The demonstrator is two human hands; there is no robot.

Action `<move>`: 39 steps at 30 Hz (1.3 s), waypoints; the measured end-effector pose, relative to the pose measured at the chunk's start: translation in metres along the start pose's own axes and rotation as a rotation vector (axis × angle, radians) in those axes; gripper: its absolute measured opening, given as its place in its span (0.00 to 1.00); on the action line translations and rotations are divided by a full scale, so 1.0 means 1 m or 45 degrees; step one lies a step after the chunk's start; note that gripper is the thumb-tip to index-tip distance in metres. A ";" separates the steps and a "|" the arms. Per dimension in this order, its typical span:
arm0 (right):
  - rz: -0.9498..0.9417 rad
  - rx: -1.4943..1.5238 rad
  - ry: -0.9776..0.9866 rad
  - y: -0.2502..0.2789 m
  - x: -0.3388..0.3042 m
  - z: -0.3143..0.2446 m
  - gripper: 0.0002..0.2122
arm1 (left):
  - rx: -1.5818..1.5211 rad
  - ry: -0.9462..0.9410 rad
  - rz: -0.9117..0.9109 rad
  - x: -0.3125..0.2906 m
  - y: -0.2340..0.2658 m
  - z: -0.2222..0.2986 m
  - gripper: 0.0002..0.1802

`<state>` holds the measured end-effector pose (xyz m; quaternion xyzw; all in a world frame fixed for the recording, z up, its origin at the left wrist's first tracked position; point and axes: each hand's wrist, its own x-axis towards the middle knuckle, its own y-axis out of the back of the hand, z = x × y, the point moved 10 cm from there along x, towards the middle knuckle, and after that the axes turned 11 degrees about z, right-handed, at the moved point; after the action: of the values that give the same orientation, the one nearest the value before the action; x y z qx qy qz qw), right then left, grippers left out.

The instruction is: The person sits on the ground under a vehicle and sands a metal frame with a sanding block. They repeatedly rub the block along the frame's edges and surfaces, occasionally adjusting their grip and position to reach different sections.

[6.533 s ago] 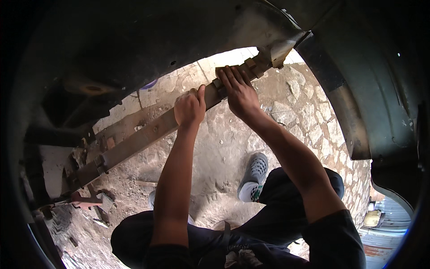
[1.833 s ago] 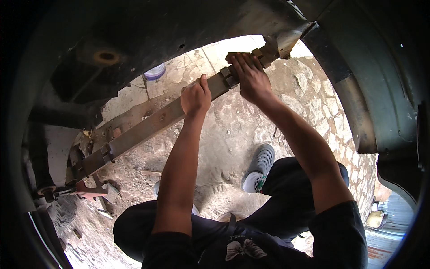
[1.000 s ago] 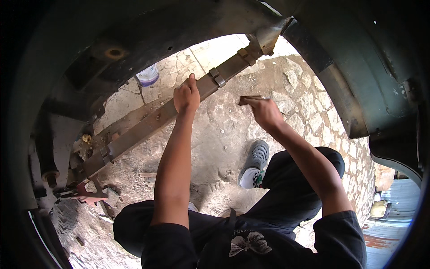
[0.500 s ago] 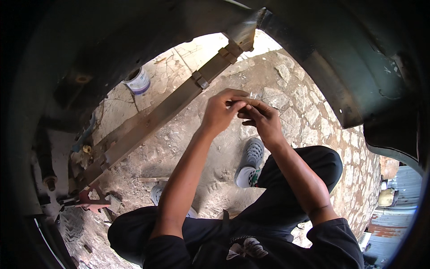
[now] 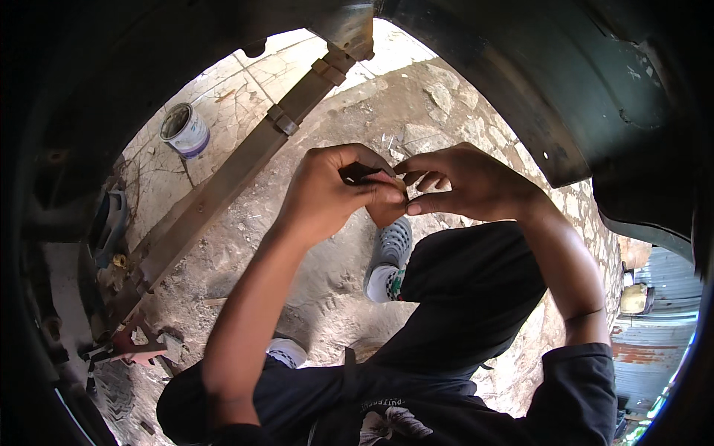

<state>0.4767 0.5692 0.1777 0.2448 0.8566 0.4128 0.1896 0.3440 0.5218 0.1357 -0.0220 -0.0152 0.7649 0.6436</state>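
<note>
My left hand (image 5: 320, 192) is closed, pinching a small folded reddish-brown sheet (image 5: 385, 215) that looks like sandpaper between thumb and fingers. Part of the sheet shows below the thumb, and a reddish edge shows above it; the fingers hide the rest. Close by on the right, my right hand (image 5: 476, 182) has its thumb and curved fingers apart around the near edge of the sheet. Its fingertips are at the left thumb and the sheet's edge; whether they grip it I cannot tell. Both hands are above the ground, in front of my bent knee.
A long rusty metal beam (image 5: 223, 186) slants across the left. Beyond it stands a white and purple paint can (image 5: 184, 131) on cracked tiles. Dark curved metal panels (image 5: 513, 82) arch overhead and to the right. A red metal stand (image 5: 137, 343) is at lower left.
Both hands have come closer and lower in view. The right hand's fingers have spread, and the brown sheet in the left hand now shows more. The view has shifted to the right.
</note>
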 end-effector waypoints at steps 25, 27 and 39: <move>0.100 0.519 0.319 0.002 0.058 -0.102 0.14 | -0.292 0.063 0.307 -0.046 0.086 0.056 0.14; 0.151 0.526 0.321 0.009 0.065 -0.105 0.13 | -0.247 -0.052 0.358 -0.041 0.093 0.063 0.13; 0.328 0.712 0.276 0.026 0.112 -0.095 0.19 | -0.364 -0.220 0.475 -0.018 0.131 0.066 0.16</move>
<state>0.3432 0.5892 0.2404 0.3484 0.9139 0.2058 -0.0313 0.2145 0.4822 0.1947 -0.0498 -0.1737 0.8596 0.4780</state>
